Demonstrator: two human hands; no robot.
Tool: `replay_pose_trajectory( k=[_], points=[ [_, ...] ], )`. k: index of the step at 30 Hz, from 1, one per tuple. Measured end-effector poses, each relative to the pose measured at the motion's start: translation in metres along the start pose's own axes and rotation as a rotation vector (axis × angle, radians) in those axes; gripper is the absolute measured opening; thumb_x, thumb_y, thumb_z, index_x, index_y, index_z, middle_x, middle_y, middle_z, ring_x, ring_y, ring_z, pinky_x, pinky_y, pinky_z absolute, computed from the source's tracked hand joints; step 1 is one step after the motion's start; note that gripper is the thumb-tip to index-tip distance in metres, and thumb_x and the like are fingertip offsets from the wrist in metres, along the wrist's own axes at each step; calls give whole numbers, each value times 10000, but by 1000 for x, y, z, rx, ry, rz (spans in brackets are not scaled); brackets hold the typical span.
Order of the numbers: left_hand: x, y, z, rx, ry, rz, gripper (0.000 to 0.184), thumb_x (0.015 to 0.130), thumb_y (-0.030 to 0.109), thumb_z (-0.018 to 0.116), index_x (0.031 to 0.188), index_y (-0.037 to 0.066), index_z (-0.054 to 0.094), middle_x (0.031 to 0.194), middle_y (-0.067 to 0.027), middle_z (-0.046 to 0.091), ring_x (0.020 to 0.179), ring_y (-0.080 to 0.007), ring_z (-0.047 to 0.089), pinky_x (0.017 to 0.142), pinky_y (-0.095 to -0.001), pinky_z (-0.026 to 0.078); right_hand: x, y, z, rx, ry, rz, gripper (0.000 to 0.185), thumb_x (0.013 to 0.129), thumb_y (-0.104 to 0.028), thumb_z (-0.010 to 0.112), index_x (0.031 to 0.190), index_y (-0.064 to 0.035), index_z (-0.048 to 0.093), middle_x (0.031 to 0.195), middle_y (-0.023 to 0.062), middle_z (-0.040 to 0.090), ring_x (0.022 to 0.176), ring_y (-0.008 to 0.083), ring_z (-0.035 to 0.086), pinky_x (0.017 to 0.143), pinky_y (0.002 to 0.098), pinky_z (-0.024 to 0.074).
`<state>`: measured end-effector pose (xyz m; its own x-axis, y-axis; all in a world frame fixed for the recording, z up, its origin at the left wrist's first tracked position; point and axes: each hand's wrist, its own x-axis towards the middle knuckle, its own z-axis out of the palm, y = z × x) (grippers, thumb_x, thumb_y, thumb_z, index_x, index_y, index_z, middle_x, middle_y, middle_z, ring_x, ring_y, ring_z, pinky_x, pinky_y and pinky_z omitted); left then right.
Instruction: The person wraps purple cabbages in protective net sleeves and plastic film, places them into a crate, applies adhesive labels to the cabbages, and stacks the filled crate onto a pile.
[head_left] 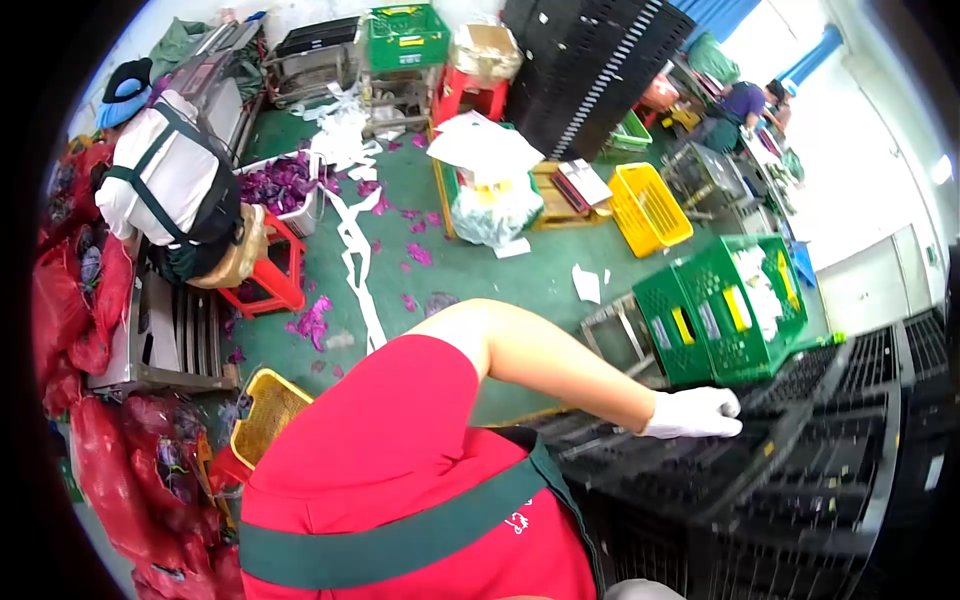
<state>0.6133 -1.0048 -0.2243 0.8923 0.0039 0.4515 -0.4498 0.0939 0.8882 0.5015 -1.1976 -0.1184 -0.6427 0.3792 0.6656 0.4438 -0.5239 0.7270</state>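
My left hand, in a white glove, reaches out over the black plastic crate. Its fingers bend at the crate's slatted upper part, with the thumb above them, and the fingertips are partly lost against the dark plastic. The crate is smeared by motion. At the bottom edge, a grey rounded shape, apparently my right hand in a glove, shows only in part, with its fingers out of sight. Just beyond my left hand are green crates, one holding white material.
At left, a seated person works beside red net sacks. Purple leaves fill a white basket and litter the green floor. A yellow crate stands ahead, with tall black crates behind. Other people work at far right.
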Motion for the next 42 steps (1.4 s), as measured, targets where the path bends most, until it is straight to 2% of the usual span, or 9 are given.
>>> replay_pose_trajectory(
  k=[2,6,8,10,11,18,24,37,42],
  points=[
    [-58,5,-82,-127,-199,-96,359,927,380,577,1043,40,580,941,-38,594,876,-133,545,803,-299,468,30,-56,43,113,84,-87,263,938,-172,406,975,-24,620,851,170,626,728,278,574,646,347,485],
    [-171,-46,-252,-469,33,-394,319,945,313,581,1128,54,610,932,-29,600,854,-110,569,758,-256,501,52,-153,129,320,110,-49,267,949,-195,402,950,-22,605,811,185,609,695,293,549,620,361,474],
    [-244,-83,-324,-493,370,-362,316,942,263,562,1163,45,617,996,-50,632,880,-133,606,777,-286,538,10,-204,147,385,-368,923,208,943,-64,447,994,43,617,962,128,604,919,227,571,845,326,468],
    [-322,-107,-379,-424,738,-467,336,920,304,569,1138,53,619,970,-44,648,786,-132,616,698,-269,523,-10,-245,208,578,-550,1232,158,941,-62,474,976,24,602,947,84,566,921,174,525,849,304,445],
    [-349,-72,-400,-402,902,-777,367,892,366,582,1100,67,620,906,-38,640,746,-124,608,613,-258,475,-39,-262,232,683,-668,1287,161,938,-70,489,1001,14,611,960,94,573,925,196,534,876,324,433],
    [-495,-69,-453,-785,1551,-611,392,908,463,538,1079,122,628,804,3,596,719,-122,578,673,-272,461,-193,-422,350,1240,-1797,1720,222,937,-239,566,1060,-65,628,912,14,594,738,103,535,655,250,446],
    [-472,-55,-534,-925,1770,-326,422,901,476,566,1115,113,605,811,-5,593,710,-141,573,696,-292,485,-218,-513,453,1264,-2310,1456,236,940,-286,549,1044,-81,603,836,11,581,664,108,537,593,264,431],
    [-464,-65,-784,-706,2004,-415,573,908,586,493,1243,124,540,953,-94,618,806,-200,603,780,-318,473,-116,-680,814,1551,-1986,1086,311,921,-287,549,1051,-23,651,794,56,643,659,131,583,599,264,478],
    [-566,-143,-778,-722,2365,-611,645,855,624,540,1244,110,534,864,-122,628,689,-187,593,569,-361,450,11,-810,917,1722,-1966,764,299,919,-282,562,1059,-29,640,850,74,641,721,132,592,649,267,487]
  ],
)
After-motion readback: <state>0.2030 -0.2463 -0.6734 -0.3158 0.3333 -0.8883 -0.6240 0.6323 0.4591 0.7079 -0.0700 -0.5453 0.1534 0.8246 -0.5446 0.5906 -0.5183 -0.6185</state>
